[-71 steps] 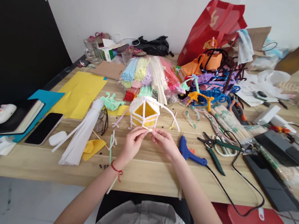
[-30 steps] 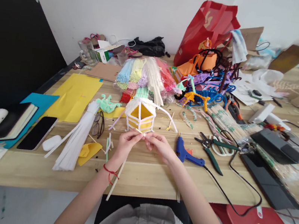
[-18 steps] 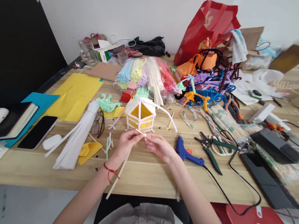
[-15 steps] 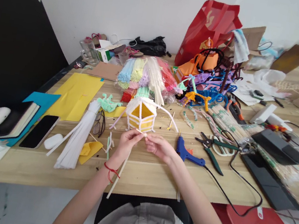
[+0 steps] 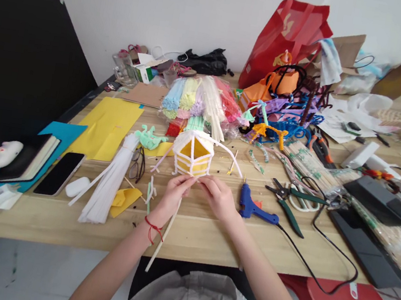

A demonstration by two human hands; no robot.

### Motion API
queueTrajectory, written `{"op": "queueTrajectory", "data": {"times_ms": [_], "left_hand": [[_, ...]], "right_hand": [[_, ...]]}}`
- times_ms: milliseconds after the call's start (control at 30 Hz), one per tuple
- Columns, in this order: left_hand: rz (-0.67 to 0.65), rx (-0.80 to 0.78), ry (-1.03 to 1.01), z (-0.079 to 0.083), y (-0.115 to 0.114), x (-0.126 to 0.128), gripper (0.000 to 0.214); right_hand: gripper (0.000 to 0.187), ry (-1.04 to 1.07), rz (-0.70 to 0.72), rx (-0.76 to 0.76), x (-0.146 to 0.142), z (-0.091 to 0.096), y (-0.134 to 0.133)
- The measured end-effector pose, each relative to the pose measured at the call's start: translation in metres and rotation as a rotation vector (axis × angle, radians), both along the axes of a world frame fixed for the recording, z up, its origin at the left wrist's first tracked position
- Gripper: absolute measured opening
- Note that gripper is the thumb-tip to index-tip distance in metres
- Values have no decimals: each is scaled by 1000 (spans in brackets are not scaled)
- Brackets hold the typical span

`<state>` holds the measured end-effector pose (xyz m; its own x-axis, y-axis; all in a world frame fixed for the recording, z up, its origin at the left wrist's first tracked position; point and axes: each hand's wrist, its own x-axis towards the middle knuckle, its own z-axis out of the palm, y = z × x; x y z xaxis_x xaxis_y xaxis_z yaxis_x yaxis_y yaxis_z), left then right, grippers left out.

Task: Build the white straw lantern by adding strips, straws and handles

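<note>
Between my two hands is a pale cream pipe cleaner (image 5: pixel 163 240). Its long end hangs below my left hand (image 5: pixel 174 196) toward the table's front edge. The left fingers are closed in a pinch on it. My right hand (image 5: pixel 219 197) pinches the short end, fingertips almost touching the left ones; the exact bend there is hidden by the fingers. Just beyond the fingertips stands a small house-shaped craft piece (image 5: pixel 193 153), with white and pale pink pipe-cleaner framing, yellow inside and a cream roof. Long pale pink strands stick out from its sides.
Right of my hands lie a blue glue gun (image 5: pixel 253 204) with a black cord and green-handled pliers (image 5: pixel 287 204). To the left are a white pipe-cleaner bundle (image 5: pixel 107 186), glasses (image 5: pixel 138 164) and a phone (image 5: pixel 59 173). Colourful pipe-cleaner bundles (image 5: pixel 190 95) lie behind the house.
My right hand has turned over so its back shows more, and its fingers have drawn together on the pipe cleaner. The whole view has shifted slightly; the house stays in place.
</note>
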<state>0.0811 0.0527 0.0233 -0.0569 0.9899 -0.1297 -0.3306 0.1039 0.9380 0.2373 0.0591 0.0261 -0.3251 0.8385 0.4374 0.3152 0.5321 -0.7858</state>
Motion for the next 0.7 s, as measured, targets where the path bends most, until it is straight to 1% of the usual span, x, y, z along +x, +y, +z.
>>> {"op": "queueTrajectory", "data": {"times_ms": [233,400,467,600,700], "left_hand": [[-2,-37,-9,-1,-1,3,34],[35,-26,19,-3,-2,3,32],[44,-8,30,-3,-2,4,31],[27,26,31,1,-3,4,29],[3,30,7,4,-3,4,30]], "right_hand": [[15,126,-50,-162,-2,-2,1],[24,285,-86,-341,-8,-2,2],[30,349,-50,-445,-8,-3,4],[42,419,115,-662,-4,-2,9],[44,448,189,-740,-2,1,11]]}}
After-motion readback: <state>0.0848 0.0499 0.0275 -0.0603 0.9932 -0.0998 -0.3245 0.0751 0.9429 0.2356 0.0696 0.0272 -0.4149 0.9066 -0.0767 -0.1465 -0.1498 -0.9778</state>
